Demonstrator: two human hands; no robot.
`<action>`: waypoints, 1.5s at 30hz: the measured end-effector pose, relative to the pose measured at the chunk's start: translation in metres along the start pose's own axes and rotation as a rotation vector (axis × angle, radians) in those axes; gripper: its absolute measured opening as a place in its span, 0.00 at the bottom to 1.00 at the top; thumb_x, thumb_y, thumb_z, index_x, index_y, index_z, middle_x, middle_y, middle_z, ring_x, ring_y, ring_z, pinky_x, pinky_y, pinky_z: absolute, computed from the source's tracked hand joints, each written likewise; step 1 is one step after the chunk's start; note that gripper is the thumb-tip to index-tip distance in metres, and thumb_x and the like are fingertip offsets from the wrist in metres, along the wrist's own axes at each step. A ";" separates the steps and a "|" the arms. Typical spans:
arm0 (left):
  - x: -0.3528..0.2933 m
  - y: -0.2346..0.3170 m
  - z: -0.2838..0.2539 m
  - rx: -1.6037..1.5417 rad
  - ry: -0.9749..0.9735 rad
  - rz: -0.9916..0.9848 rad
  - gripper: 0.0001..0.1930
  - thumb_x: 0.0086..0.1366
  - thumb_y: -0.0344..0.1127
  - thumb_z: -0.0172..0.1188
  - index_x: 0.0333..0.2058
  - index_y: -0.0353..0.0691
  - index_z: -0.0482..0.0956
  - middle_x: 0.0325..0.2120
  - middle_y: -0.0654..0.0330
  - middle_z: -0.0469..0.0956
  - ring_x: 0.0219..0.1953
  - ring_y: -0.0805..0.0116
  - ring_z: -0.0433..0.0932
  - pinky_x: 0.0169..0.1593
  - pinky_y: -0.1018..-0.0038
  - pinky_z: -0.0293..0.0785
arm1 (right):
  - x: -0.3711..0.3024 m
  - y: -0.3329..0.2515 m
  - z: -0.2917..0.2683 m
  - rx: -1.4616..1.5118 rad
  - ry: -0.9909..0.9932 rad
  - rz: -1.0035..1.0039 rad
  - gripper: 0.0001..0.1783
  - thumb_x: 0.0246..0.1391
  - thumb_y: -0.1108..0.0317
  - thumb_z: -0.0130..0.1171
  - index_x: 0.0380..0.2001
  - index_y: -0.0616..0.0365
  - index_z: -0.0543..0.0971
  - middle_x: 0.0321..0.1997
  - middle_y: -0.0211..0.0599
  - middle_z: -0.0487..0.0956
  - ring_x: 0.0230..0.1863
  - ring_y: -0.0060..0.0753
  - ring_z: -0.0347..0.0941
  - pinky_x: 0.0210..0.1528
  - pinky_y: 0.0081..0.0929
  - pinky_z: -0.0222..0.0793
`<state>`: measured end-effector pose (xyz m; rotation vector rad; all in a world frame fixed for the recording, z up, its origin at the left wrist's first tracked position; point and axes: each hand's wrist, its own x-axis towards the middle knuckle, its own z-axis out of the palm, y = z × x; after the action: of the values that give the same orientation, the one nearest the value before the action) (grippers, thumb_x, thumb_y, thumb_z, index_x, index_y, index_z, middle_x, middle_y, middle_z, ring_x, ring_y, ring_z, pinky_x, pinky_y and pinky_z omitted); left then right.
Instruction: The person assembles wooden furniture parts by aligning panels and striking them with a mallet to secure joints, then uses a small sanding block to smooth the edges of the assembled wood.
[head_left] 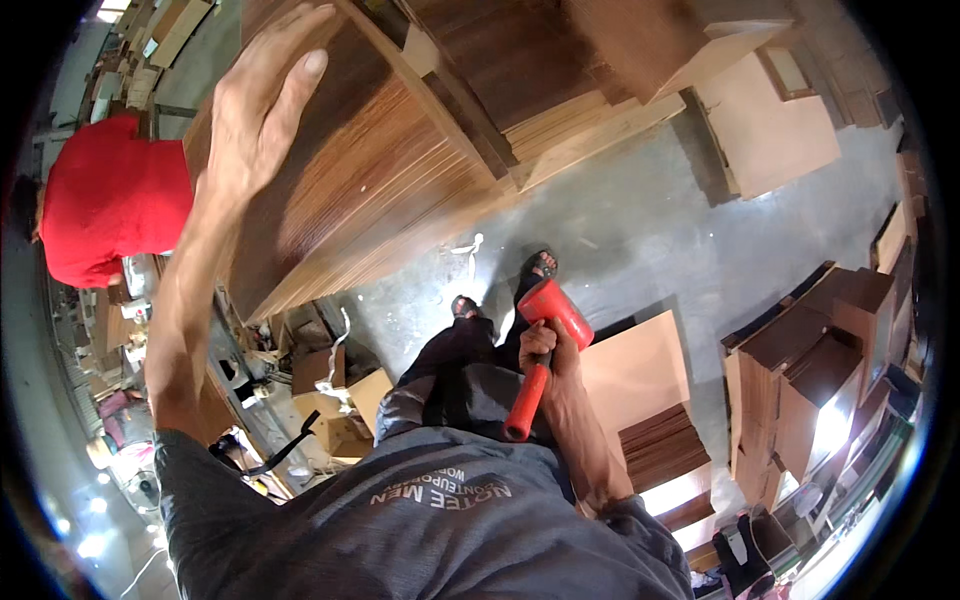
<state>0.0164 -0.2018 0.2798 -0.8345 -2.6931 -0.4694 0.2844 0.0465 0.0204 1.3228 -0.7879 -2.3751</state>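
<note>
My left hand (255,115) is raised on the left, its fingers stretched out and the thumb apart, with nothing in it. It is over or against the left side of a stack of brown wood-grain panels (350,200); whether it touches them I cannot tell. In front of my body, my right hand (550,343) is wrapped round the grip of a red mallet (562,312). The mallet's thick head points away from me, and its handle end hangs back toward my shirt. A narrow wooden strip (430,85) stands up from the panels, forming part of a frame.
At the left a person in a red shirt (115,200) bends over cluttered shelving. An upright brown panel (640,45) stands at the far side. Panel stacks (790,370) fill the right, and a cardboard sheet (635,370) lies beside my right arm. An open carton (345,415) sits near my left leg.
</note>
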 end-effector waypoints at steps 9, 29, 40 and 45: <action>0.047 -0.058 0.061 0.089 -0.310 0.251 0.19 0.71 0.44 0.45 0.44 0.34 0.77 0.44 0.52 0.77 0.57 0.48 0.69 0.65 0.53 0.55 | -0.010 0.043 0.034 0.131 0.035 0.136 0.18 0.65 0.55 0.48 0.28 0.59 0.72 0.18 0.21 0.60 0.18 0.17 0.55 0.20 0.17 0.57; 0.060 -0.051 0.059 0.079 -0.472 0.271 0.15 0.67 0.37 0.45 0.39 0.35 0.79 0.40 0.52 0.76 0.54 0.50 0.70 0.64 0.49 0.50 | 0.057 0.079 0.088 0.292 0.044 0.036 0.16 0.66 0.55 0.48 0.31 0.57 0.71 0.18 0.22 0.60 0.17 0.18 0.53 0.18 0.17 0.55; 0.068 -0.055 0.063 0.091 -0.528 0.277 0.19 0.66 0.42 0.41 0.37 0.35 0.79 0.39 0.51 0.78 0.50 0.50 0.73 0.63 0.49 0.51 | 0.073 0.064 0.109 0.287 0.030 0.059 0.17 0.66 0.53 0.47 0.34 0.56 0.74 0.19 0.22 0.61 0.18 0.17 0.53 0.19 0.17 0.54; 0.065 -0.054 0.058 0.099 -0.576 0.248 0.23 0.70 0.45 0.36 0.38 0.36 0.78 0.42 0.51 0.76 0.52 0.51 0.71 0.65 0.47 0.49 | 0.104 0.029 0.069 0.321 0.178 -0.157 0.18 0.66 0.54 0.46 0.32 0.59 0.70 0.20 0.24 0.60 0.20 0.20 0.54 0.20 0.17 0.56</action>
<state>-0.0767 -0.1894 0.2390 -1.4313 -3.0107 -0.0340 0.1712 -0.0079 -0.0039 1.7547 -1.0795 -2.2700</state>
